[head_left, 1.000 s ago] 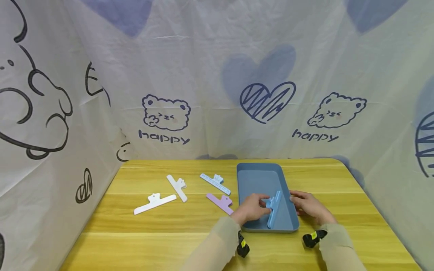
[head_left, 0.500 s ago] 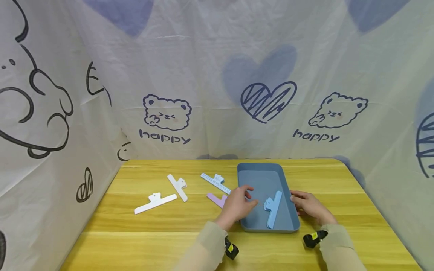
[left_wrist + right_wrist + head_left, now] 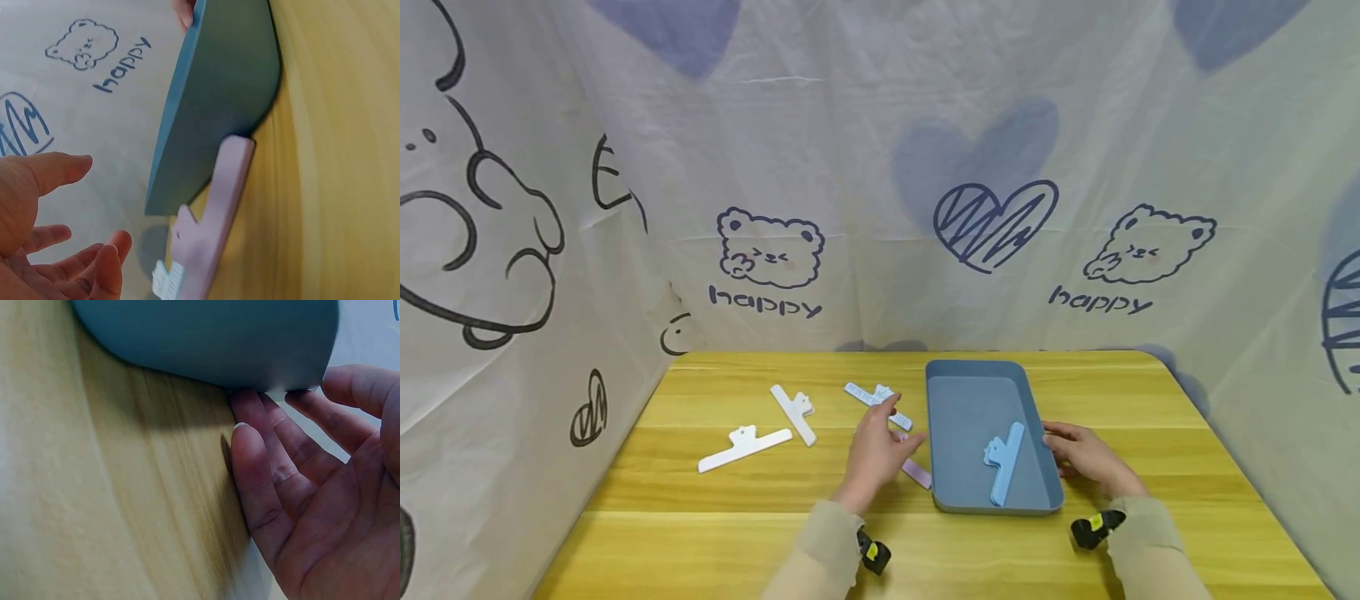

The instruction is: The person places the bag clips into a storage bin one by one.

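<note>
Two relaxed hands (image 3: 47,238), left (image 3: 871,454) half-hiding purple clip (image 3: 916,474), right (image 3: 1086,457) touching tray (image 3: 973,404), white clips (image 3: 745,451) aside

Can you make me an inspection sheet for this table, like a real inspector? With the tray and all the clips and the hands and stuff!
Surface: yellow wood-grain table.
Job's things: blue-grey tray with a blue clip inside; outside it, a purple clip close beside the tray, a patterned light-blue clip, a white clip and a second white clip.
Clutter: nothing seen.
Hands: left hand raised near the purple clip, holding nothing; right hand touching the tray's outer side.
Cables: nothing seen.
Surroundings: pale cloth behind and at the sides, printed with bears, hearts and "happy".
</note>
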`<state>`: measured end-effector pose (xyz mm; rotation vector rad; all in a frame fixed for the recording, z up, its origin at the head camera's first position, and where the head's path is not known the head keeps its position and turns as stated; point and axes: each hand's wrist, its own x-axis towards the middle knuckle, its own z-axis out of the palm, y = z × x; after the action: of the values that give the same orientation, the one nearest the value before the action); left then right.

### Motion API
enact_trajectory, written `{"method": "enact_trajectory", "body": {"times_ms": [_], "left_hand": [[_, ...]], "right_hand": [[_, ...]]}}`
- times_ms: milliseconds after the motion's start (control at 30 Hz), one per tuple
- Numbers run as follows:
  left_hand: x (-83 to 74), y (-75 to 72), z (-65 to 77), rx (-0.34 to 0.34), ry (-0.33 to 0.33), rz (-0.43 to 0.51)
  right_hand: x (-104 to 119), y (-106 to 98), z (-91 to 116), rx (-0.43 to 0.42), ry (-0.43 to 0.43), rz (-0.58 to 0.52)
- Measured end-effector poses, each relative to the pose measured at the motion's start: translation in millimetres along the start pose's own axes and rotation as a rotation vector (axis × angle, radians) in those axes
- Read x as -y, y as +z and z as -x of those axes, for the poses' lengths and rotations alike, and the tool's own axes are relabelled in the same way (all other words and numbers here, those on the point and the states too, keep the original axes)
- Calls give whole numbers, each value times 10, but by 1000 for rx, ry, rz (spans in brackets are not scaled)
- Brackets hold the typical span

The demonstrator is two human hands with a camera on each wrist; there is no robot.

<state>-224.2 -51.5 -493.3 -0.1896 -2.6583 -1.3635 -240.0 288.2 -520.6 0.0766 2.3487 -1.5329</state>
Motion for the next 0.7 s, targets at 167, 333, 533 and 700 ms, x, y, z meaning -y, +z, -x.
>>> {"method": "enact_trajectory", "body": {"times_ms": [167,333,533,700], "left_hand": [[83,-33,1,10,-43,-2],[163,-11,6,23,-70,-62],[248,33,11,49,-89,-132],[309,83,-10,57,-96,-159]], "right_hand": [[-5,3,5,-4,4,-4],[-4,4,12,-2,0,-9],[-9,2,4,-11,13,1],[-11,6,-1,-18,18,-2]]}}
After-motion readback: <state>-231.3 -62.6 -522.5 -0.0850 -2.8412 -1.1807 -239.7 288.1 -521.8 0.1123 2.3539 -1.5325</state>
